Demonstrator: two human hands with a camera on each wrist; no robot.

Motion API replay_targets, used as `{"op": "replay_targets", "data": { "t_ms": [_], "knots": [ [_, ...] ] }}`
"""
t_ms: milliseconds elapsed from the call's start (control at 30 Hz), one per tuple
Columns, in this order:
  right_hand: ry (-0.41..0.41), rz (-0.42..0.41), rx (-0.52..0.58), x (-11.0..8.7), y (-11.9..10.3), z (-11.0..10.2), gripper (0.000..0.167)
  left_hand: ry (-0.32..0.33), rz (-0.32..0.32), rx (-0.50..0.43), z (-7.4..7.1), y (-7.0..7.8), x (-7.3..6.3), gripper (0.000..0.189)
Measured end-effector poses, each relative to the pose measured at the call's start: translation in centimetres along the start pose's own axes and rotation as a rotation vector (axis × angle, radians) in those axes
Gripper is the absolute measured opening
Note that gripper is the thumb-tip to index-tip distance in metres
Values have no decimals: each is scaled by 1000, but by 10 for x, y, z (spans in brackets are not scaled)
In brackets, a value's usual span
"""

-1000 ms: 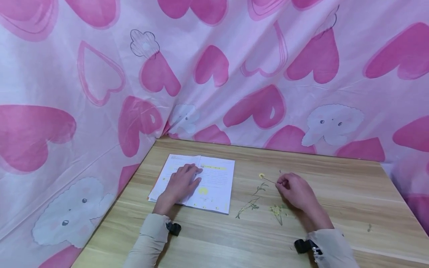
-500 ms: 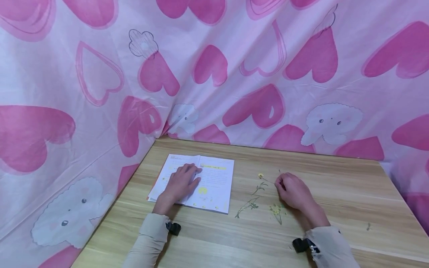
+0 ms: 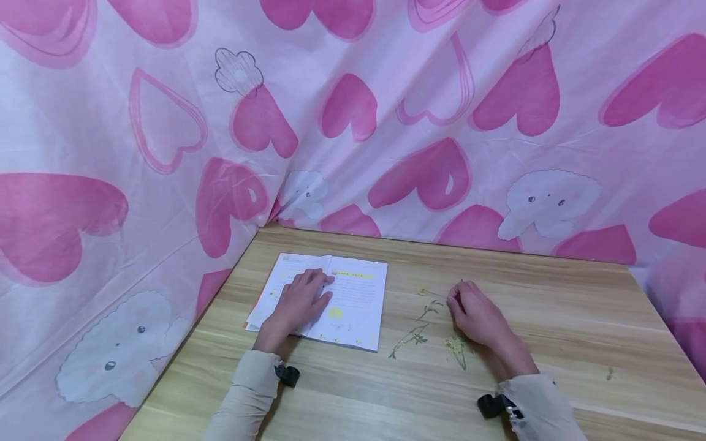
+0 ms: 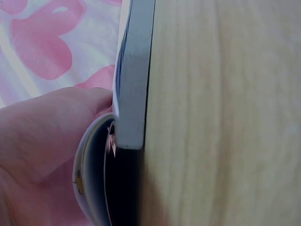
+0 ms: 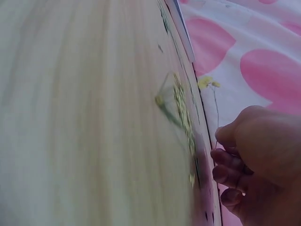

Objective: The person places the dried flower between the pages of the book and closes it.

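An open book (image 3: pixel 358 312) lies on the wooden table, and my left hand (image 3: pixel 298 303) rests on its pages near the fold with the fingers spread. In the left wrist view the book's thick edge (image 4: pixel 136 75) and a curved page stand beside that hand. To the right, my right hand (image 3: pixel 477 315) pinches the thin stem of a small yellow flower (image 3: pixel 421 292) between thumb and finger. The right wrist view shows the flower head (image 5: pixel 207 82) held up off the table. Below it lie a green sprig (image 3: pixel 429 309) and a cluster of small yellow blossoms (image 3: pixel 456 348).
Another long leafy sprig (image 3: pixel 409 339) lies between the book and the blossoms. A small dark scrap (image 3: pixel 609 372) is at the far right of the table (image 3: pixel 375 398). A pink curtain with hearts (image 3: pixel 419 177) borders the table at the back and left.
My right hand, still pinching the flower's stem, has shifted slightly left toward the book. My left hand stays in place on the book.
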State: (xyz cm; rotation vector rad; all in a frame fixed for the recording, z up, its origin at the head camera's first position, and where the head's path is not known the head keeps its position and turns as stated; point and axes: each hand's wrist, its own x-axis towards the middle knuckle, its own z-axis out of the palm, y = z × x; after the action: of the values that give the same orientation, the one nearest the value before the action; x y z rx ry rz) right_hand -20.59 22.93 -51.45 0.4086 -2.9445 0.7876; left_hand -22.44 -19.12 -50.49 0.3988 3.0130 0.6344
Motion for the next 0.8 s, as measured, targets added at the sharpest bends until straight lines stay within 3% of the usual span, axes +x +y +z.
{"op": "replay_targets", "data": {
  "t_ms": [233, 500, 633, 800],
  "knots": [
    [-41, 19, 86, 10, -13, 5, 6, -12, -3, 2, 0, -1, 0, 41],
    [-3, -41, 129, 22, -32, 13, 8, -15, -2, -7, 1, -2, 0, 42],
    [-24, -38, 159, 28, -44, 18, 8, -17, -1, -12, 2, -3, 0, 42],
    [-28, -42, 177, 35, -59, 26, 8, -17, 18, -9, 0, -3, 0, 53]
  ]
}}
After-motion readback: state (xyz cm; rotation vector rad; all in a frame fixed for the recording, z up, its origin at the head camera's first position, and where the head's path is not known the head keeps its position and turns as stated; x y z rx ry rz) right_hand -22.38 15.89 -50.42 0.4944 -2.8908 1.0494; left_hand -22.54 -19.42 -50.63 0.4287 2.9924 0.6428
